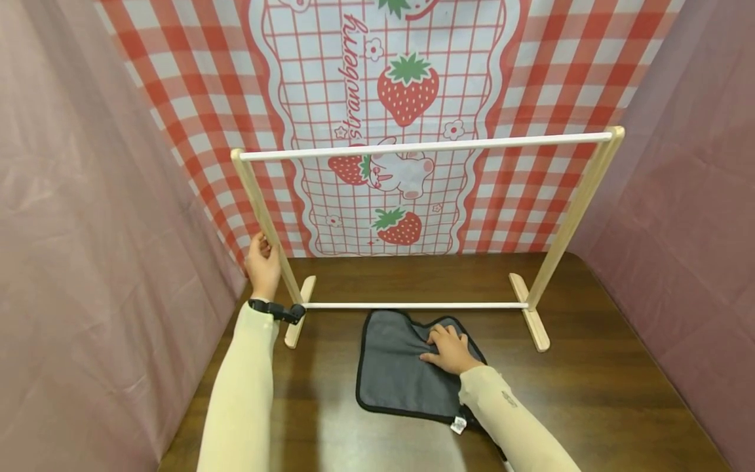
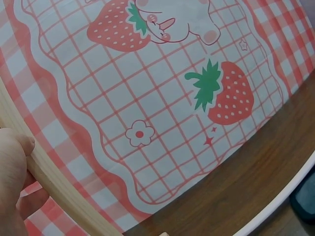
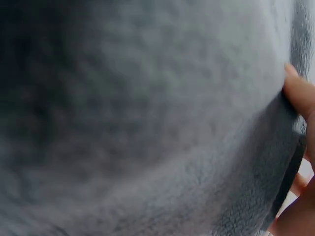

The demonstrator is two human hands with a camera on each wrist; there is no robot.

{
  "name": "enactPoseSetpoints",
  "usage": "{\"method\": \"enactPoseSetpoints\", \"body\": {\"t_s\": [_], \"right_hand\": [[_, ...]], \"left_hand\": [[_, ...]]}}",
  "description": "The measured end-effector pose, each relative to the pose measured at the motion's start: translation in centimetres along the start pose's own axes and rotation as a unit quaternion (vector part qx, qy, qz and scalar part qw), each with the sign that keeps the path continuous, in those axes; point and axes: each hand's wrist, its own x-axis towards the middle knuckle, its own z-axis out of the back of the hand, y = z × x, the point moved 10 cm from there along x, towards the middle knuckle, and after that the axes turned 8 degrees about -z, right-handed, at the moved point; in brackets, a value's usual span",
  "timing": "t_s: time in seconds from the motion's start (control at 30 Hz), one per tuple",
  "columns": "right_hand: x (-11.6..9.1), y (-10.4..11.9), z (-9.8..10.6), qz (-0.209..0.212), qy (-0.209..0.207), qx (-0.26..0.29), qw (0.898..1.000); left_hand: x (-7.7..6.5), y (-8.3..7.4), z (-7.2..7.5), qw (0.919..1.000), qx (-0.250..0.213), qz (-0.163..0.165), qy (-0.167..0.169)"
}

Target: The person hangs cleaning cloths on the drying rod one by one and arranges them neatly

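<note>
A wooden drying rack (image 1: 571, 226) with two white crossbars stands on the table. My left hand (image 1: 263, 263) grips its left post, thumb on the near side in the left wrist view. Flat in front of the rack lies a grey cloth (image 1: 395, 367) with black edging and a small white tag at its lower corner. My right hand (image 1: 453, 351) is on the upper right part of this cloth, pinching it near the edge, where it is creased. In the right wrist view the grey fabric fills most of the picture, with thumb and fingers at the right side.
The brown wooden table (image 1: 596, 380) carries the rack's feet. Behind hangs a red-and-white checked strawberry curtain (image 1: 407, 131). Pink drapes (image 1: 88, 229) enclose both sides. A black strap (image 1: 274, 309) with a camera sits on the left wrist.
</note>
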Motion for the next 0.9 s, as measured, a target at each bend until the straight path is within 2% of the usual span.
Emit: {"method": "enactPoseSetpoints", "body": {"t_s": [0.13,0.33,0.63,0.9], "right_hand": [[0.1,0.4,0.2,0.014,-0.022,0.010,1.000],[0.2,0.6,0.4,0.032,-0.031,0.068,0.997],[0.2,0.7,1.3,0.059,-0.059,0.120,0.989],[0.0,0.0,1.0,0.036,-0.056,0.165,0.984]], "left_hand": [[0.0,-0.1,0.0,1.0000,0.005,-0.001,0.002],[-0.1,-0.1,0.0,1.0000,0.000,-0.002,0.006],[0.0,-0.1,-0.1,0.9999,0.007,-0.006,0.009],[-0.2,0.2,-0.1,0.9999,0.010,-0.004,0.012]]}}
